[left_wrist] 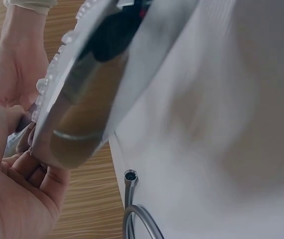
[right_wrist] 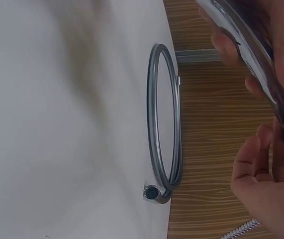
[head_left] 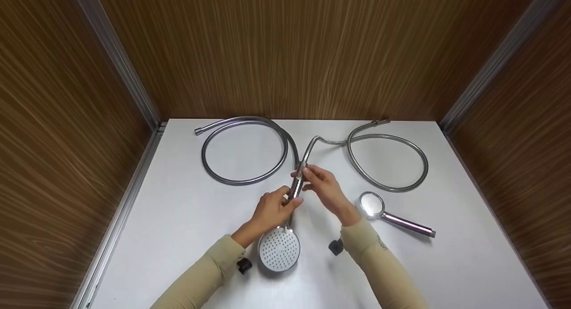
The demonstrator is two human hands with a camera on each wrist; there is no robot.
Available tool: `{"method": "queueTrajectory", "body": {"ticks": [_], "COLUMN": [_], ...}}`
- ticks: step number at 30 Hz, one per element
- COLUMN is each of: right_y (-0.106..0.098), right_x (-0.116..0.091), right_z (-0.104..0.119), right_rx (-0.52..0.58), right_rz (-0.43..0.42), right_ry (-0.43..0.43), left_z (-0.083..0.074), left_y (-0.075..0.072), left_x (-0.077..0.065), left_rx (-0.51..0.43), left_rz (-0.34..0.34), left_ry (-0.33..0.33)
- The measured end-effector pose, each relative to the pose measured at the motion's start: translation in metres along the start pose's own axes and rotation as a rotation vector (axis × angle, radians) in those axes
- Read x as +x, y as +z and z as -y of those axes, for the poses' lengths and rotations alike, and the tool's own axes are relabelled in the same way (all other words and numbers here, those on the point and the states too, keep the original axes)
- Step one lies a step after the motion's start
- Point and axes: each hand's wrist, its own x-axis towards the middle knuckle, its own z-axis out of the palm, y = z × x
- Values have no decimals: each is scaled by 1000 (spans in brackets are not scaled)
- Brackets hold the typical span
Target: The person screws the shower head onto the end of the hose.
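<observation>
Left hand (head_left: 270,209) grips shower head (head_left: 279,250); right hand (head_left: 328,189) pinches hose (head_left: 308,151) at its end. Likely coupling; next calls for steady twisting.

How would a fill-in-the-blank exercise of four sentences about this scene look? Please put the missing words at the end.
1. The left hand grips the ____ of a shower head.
2. The hand that holds the ribbed hose near its end is the ____ one.
3. The second shower head lies on the ____ side of the table.
4. In total, ____ shower heads are in view.

Missing words: handle; right; right; two.
</observation>
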Motion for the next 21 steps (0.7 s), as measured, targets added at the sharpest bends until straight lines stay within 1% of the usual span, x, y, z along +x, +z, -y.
{"method": "queueTrajectory", "body": {"ticks": [4, 9, 12, 18, 21], "right_y": [0, -1, -2, -3, -4], "right_x": [1, 1, 1, -1, -1], "right_z": [0, 0, 0, -1, -1], "right_rx": [-9, -30, -20, 27, 47], "right_rz": [5, -25, -35, -16, -5], "right_ry": [-7, -28, -29, 4, -3], "left_z": [0, -1, -1, 0, -1], "left_y": [0, 1, 2, 3, 3], "left_x": [0, 0, 0, 1, 0], "left_rx": [2, -14, -13, -3, -4], "left_rz": [-4, 5, 4, 2, 11], "left_ry": [-3, -8, -5, 6, 7]}}
